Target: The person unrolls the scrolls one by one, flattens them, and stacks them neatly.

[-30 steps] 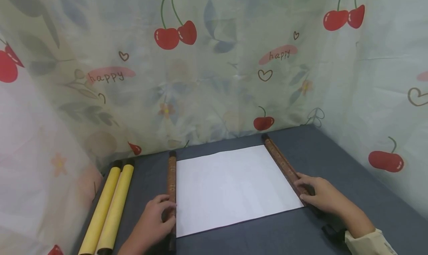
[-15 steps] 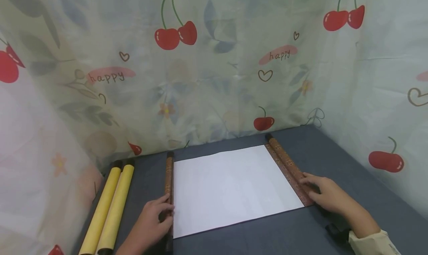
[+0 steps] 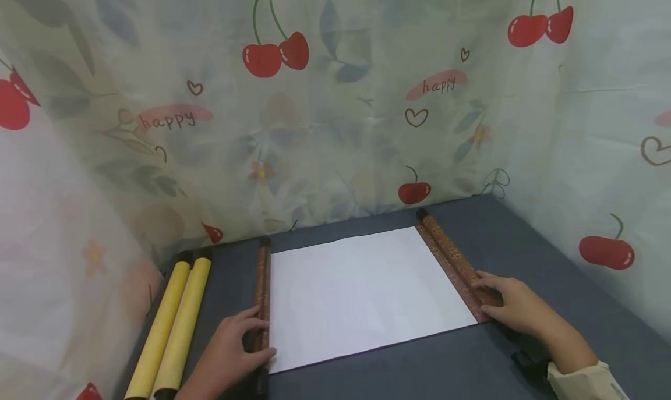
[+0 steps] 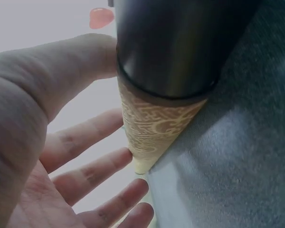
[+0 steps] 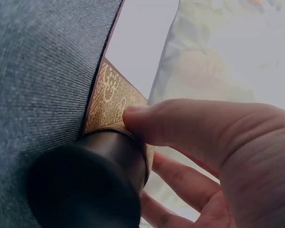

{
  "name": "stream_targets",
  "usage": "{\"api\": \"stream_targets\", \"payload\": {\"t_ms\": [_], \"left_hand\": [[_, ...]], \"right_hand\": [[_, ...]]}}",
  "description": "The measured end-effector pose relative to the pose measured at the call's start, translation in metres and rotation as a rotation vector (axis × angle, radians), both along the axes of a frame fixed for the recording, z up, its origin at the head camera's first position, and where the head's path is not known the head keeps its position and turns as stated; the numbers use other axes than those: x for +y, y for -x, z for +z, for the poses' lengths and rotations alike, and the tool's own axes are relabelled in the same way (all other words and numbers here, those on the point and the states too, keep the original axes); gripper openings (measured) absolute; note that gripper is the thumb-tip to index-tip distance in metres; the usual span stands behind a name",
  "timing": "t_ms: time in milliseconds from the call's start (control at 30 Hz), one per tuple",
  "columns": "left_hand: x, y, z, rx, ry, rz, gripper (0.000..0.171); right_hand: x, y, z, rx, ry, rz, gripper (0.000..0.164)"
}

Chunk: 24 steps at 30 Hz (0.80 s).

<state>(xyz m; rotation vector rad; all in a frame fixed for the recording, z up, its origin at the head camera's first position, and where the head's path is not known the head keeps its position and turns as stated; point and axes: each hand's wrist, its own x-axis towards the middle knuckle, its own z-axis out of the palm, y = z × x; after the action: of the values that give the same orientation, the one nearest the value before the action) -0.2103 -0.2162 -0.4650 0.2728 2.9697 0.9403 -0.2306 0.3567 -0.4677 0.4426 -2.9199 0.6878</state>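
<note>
A scroll point(image 3: 367, 295) lies unrolled on the dark cloth, its white sheet showing between two brown patterned rollers. Beside the left roller point(image 3: 263, 275), the left hand point(image 3: 228, 347) touches it near its front end. In the left wrist view the fingers point(image 4: 97, 175) are fairly straight, their tips at the patterned part, and the thumb meets the roller near its black end cap point(image 4: 168, 52). The right hand point(image 3: 516, 304) holds the right roller point(image 3: 451, 250) near its front end. Its thumb point(image 5: 156, 121) presses the patterned part in the right wrist view, with fingers on the other side.
Two yellow rolled scrolls with black ends, a left one point(image 3: 157, 333) and a right one point(image 3: 183, 324), lie side by side at the left. Behind and at the sides hangs a curtain point(image 3: 335, 126) printed with cherries. Dark cloth point(image 3: 419, 365) covers the table.
The right roller has rolled outward to the right, uncovering a brown strip beside the white sheet. The left roller has shifted slightly left with the left hand, whose thumb now lies nearer the sheet.
</note>
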Motion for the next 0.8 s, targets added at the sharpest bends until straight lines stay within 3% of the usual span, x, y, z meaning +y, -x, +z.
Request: {"api": "stream_targets", "payload": {"t_ms": [167,800], "left_hand": [[-0.005,-0.001,0.002,-0.010,-0.021,-0.002,0.037],[-0.018,-0.005,0.012,-0.017,-0.009,0.016,0.030]], "right_hand": [[0.003,0.001,0.000,0.029,-0.021,-0.003,0.043],[0.004,0.000,0.004,-0.006,-0.031,-0.028,0.043]]}}
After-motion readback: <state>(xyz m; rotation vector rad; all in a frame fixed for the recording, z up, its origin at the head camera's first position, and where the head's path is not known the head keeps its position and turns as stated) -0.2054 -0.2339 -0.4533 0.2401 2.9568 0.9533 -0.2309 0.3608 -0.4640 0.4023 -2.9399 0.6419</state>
